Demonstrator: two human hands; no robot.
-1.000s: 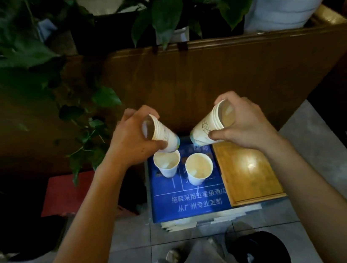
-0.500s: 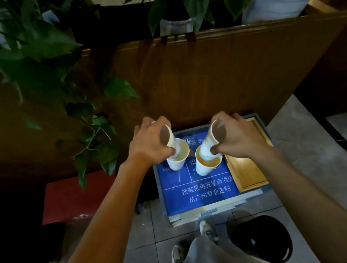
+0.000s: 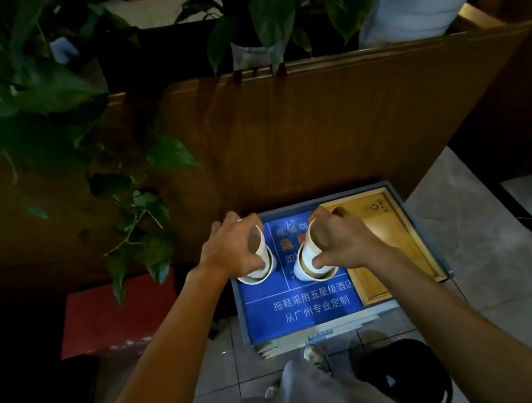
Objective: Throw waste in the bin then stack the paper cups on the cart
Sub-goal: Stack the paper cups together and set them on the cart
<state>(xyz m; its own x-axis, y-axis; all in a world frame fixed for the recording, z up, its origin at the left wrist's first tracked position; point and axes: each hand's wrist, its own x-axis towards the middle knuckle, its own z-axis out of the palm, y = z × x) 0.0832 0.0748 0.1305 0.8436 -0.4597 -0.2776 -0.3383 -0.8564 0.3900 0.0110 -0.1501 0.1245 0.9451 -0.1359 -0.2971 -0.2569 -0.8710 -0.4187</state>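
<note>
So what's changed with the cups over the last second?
Both hands came down and pushed their held cups into the two cups standing on the blue sign. The left hand now grips a nested pair, the left cup stack; the right hand grips the right cup stack. Neither cup has been let go. The blue sign, wooden tray and black bin stayed put.

Matt paper cups (image 3: 313, 262), glossy wooden tray (image 3: 389, 246)
</note>
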